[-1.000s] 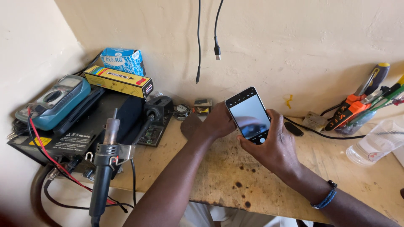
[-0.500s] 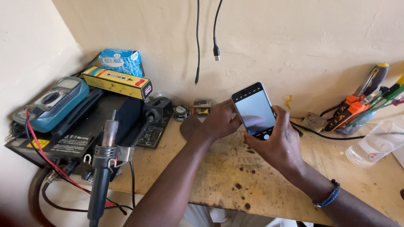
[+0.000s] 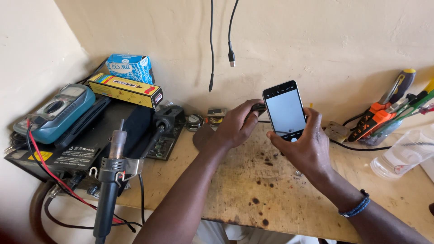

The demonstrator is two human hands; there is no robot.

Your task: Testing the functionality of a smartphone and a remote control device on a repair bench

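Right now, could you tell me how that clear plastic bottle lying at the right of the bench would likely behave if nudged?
The plastic bottle lies on its side on the wooden bench, so it would probably roll. It looks clear and thin-walled, likely light and easy to dent. Whether it holds liquid is hard to tell.

I see a black smartphone (image 3: 285, 110) held upright above the tabletop (image 3: 253, 190) near its back edge, pale screen lit and facing me.
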